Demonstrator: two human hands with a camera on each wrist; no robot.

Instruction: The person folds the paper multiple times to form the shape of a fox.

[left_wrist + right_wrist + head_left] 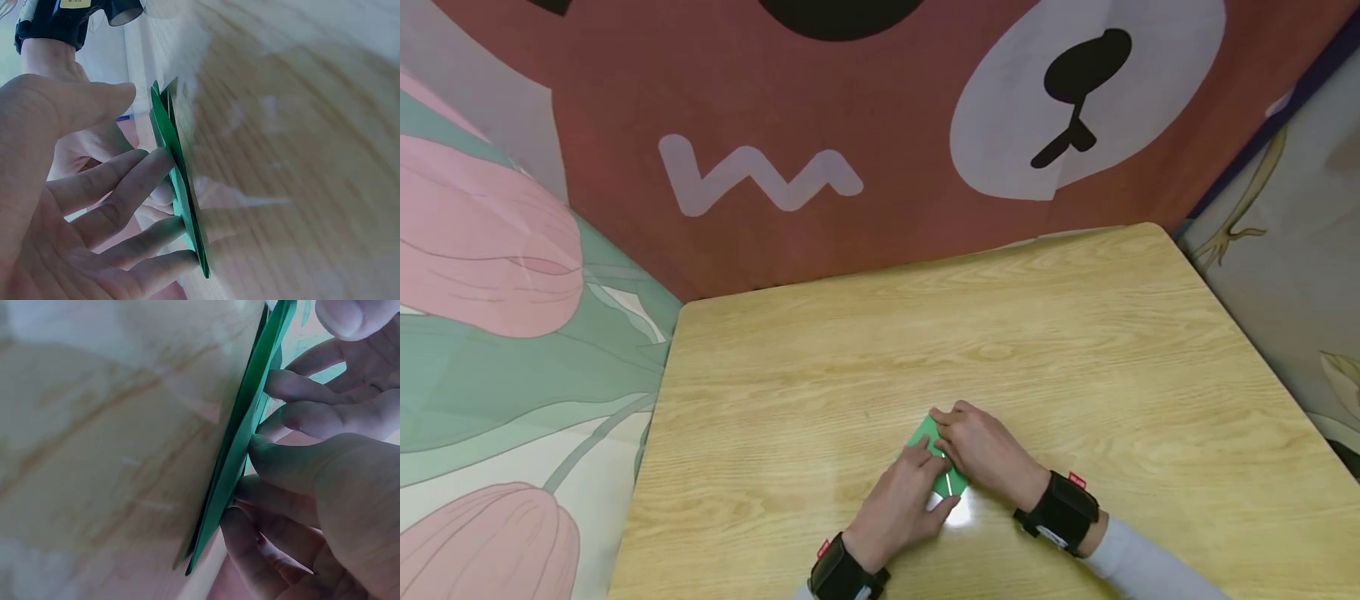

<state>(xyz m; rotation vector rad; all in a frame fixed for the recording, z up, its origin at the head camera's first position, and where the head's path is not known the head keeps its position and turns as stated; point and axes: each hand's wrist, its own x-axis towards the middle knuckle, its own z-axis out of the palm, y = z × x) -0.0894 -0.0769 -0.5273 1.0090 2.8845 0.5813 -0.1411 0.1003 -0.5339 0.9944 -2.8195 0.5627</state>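
A small piece of green origami paper (922,430), folded in layers with a pale line down its middle, lies on the table between both hands. My left hand (904,498) rests on its left side; the left wrist view shows fairly straight fingers (119,215) touching the paper (181,181), with the thumb raised apart. On the right side, my right hand (988,446) holds the paper with bent fingers. Seen from the right wrist, its thumb and fingertips (240,522) meet along the folded sheet (234,450). The hands hide part of the paper.
The wood-grain table (820,358) reaches back to a reddish-brown cartoon panel (887,225). A floral covering (617,358) stands along the left side, and a pale patterned one (1285,275) along the right. Black bands (1060,510) circle both wrists.
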